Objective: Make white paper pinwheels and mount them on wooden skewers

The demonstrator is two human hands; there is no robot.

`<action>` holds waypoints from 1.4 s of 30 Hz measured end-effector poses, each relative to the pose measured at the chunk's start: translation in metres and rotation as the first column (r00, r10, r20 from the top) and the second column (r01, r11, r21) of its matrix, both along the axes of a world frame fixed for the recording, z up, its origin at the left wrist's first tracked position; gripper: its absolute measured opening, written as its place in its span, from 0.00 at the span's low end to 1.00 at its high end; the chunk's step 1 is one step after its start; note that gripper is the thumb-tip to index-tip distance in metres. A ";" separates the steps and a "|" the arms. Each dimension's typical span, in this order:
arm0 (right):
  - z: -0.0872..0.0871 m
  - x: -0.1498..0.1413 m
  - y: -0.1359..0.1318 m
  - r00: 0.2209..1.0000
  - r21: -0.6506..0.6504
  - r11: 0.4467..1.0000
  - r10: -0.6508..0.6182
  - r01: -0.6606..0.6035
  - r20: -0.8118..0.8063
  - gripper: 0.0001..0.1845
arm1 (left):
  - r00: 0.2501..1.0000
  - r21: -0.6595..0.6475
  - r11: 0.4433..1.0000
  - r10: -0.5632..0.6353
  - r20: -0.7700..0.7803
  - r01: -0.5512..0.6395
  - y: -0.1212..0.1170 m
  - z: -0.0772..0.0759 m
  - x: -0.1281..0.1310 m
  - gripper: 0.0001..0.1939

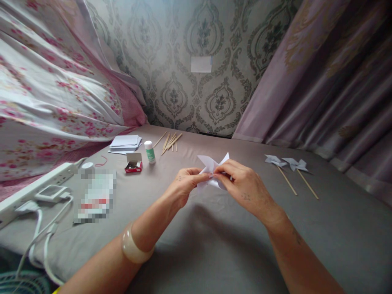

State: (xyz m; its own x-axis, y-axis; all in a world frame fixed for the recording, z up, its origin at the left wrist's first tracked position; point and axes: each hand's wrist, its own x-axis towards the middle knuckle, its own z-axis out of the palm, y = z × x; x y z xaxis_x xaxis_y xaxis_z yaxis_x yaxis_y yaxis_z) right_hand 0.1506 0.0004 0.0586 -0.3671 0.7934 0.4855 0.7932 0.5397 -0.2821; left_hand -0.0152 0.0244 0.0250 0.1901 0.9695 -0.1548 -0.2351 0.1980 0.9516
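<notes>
Between both hands, above the grey cloth, is a white paper pinwheel with its folded points sticking up. My left hand pinches it from the left, thumb near the centre. My right hand grips it from the right, with thumb and fingers closed at the middle; whether a pin is there is hidden. Two finished-looking pinwheels, one nearer and one farther right, lie on the right with wooden sticks attached.
Toward the back left are a stack of white paper, a small red box of metal bits, a glue bottle and several wooden sticks. A power strip with cables and a blurred packet lie at left.
</notes>
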 end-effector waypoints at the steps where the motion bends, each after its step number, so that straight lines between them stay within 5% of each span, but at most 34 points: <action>1: 0.000 0.000 0.000 1.000 -0.002 1.000 -0.003 0.003 -0.002 0.06 | 1.000 0.005 1.000 -0.004 0.000 0.004 0.000 0.000 0.000 0.14; 42: -0.004 -0.008 -0.002 0.980 0.041 0.985 -0.171 0.168 0.105 0.06 | 0.999 0.047 0.998 -0.046 0.011 0.046 0.003 -0.006 0.001 0.14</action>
